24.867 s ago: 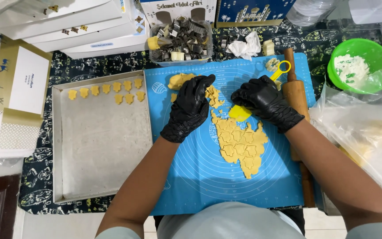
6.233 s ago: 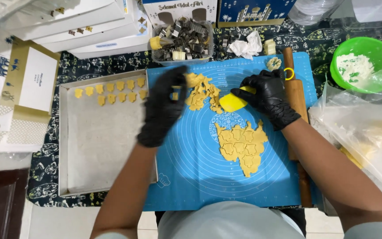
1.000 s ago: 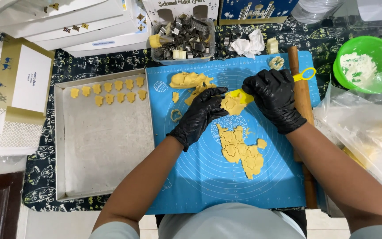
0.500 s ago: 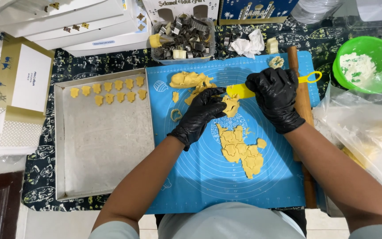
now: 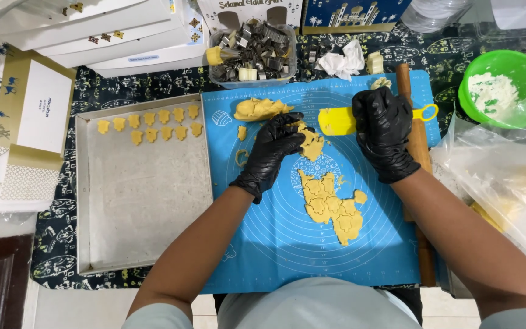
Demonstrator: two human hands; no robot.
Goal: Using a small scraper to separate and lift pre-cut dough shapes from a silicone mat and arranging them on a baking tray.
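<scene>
From the head camera, the left hand (image 5: 275, 146) hides part of the dough piece (image 5: 310, 144) its grip pinches. The right hand (image 5: 386, 131) wraps a yellow scraper (image 5: 336, 121), covering its middle. A blue mat (image 5: 275, 244) covers the patterned desk (image 5: 56, 244), its near edge cut off.
</scene>
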